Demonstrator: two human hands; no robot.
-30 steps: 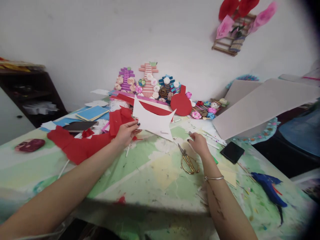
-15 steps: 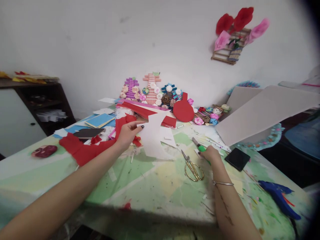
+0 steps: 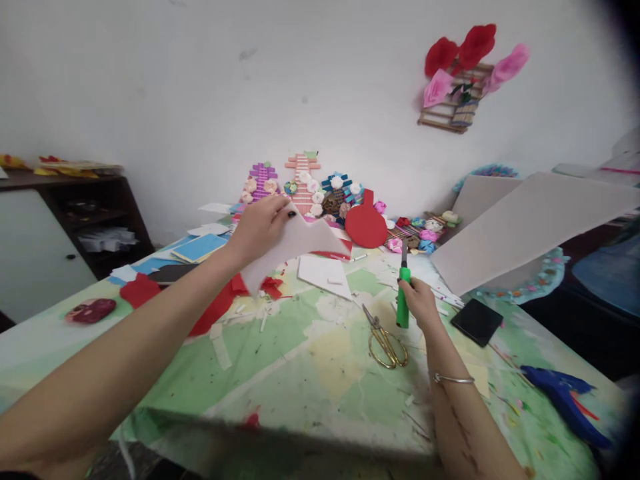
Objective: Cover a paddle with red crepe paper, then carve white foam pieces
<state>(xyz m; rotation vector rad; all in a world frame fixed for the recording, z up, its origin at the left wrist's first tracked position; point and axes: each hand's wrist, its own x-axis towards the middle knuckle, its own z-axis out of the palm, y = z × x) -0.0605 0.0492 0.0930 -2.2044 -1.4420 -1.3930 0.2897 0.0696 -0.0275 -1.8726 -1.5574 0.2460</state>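
Note:
My left hand (image 3: 263,227) is raised over the back left of the table, with its thumb and fingers pinching a white sheet of paper (image 3: 295,243). The cut sheet hangs tilted, a notch in its upper edge. My right hand (image 3: 421,303) grips a green utility knife (image 3: 404,297), held upright with its grey metal end pointing up. Gold-handled scissors (image 3: 385,343) lie slightly spread on the table, left of and below the knife. Between the hands lies a white piece of card (image 3: 326,275) with a small scrap on it.
Red paper pieces (image 3: 215,310) lie under my left forearm, and a red round cutout (image 3: 367,223) leans at the back. A black square (image 3: 477,322) and a blue glue gun (image 3: 565,400) lie at right. Large grey boards (image 3: 530,220) rise behind them. Scraps litter the patterned tablecloth (image 3: 300,373).
My left hand has lifted the white sheet up and leftward, tilting it and uncovering the card beneath. My right hand has raised the knife from a slant to upright.

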